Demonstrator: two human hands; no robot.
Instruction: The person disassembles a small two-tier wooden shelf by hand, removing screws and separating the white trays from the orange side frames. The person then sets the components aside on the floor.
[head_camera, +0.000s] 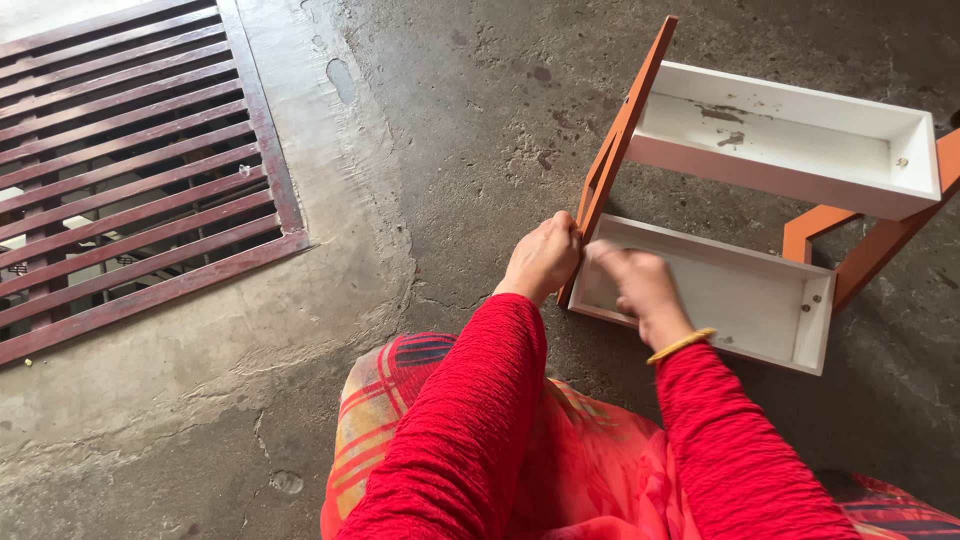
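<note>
rough grey concrete floor (470, 110) fills the head view, stained and cracked, with a paler, smoother strip running beside a dark red metal grate (130, 160) set into the ground at the upper left. on the floor at the right lies a small wooden shelf unit (760, 220), made of two white open trays joined by orange side panels. the upper white tray (790, 140) sits toward the top right, with a few dark smudges inside it; the lower white tray (720, 300) lies nearer the person, with small screws showing on its right inner wall. the orange left side panel (620, 140) stands on edge and slants up from the lower tray toward the top of the view. the left hand (542, 262) is closed around the lower edge of that orange panel, fingers curled over it, just at the corner where the lower tray meets it. the right hand (640, 285) is blurred, held over the left end of the lower tray with fingers drawn together; whether it pinches anything i cannot tell. a yellow bangle (680, 346) circles the right wrist. both arms wear red textured sleeves (470, 420), and a red and yellow checked cloth (385, 395) covers the lap below.
</note>
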